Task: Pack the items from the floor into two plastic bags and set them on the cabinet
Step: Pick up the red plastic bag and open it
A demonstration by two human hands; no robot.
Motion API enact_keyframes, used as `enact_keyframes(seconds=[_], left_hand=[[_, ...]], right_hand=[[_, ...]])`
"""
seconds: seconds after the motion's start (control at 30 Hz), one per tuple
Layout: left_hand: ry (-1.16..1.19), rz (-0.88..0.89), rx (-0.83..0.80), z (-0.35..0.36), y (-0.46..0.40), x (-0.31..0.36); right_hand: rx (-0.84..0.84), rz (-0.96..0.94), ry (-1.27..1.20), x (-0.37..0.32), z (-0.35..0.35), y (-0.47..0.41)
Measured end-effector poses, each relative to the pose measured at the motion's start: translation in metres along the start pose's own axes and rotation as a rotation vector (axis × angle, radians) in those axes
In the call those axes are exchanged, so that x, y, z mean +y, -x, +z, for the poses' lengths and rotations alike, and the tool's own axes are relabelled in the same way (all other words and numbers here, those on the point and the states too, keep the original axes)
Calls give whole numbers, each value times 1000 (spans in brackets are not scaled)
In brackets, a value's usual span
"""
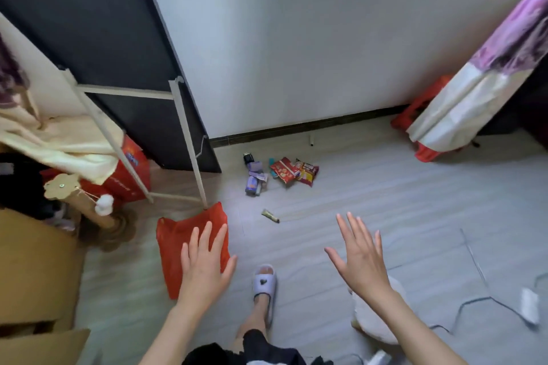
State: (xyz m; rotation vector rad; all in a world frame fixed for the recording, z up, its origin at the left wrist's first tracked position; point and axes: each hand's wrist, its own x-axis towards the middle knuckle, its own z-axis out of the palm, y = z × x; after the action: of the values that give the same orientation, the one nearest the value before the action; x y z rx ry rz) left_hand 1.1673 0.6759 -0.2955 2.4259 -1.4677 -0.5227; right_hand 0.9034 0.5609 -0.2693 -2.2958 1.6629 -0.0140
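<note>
A red plastic bag lies flat on the floor at lower left. My left hand hovers over its right part with straight, spread fingers and holds nothing. My right hand is raised over bare floor, fingers spread, empty. Farther ahead lies a small pile: two red snack packets, a blue and purple pack and a dark small bottle. A small tube lies alone between the pile and my hands.
A white metal rack with cloth and a red bag stands at left beside a dark cabinet side. Cardboard boxes fill the lower left. A red stool and curtain are at right. Cables trail at lower right. My slippered foot is between my hands.
</note>
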Motion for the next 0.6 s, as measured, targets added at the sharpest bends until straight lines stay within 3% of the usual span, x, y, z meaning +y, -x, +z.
enact_keyframes(seconds=[0.4, 0.6], left_hand=[[-95, 93, -125, 33, -170, 77], [-110, 102, -112, 39, -220, 117]], right_hand=[[-42, 14, 17, 46, -32, -174], [-87, 10, 0, 82, -42, -240]])
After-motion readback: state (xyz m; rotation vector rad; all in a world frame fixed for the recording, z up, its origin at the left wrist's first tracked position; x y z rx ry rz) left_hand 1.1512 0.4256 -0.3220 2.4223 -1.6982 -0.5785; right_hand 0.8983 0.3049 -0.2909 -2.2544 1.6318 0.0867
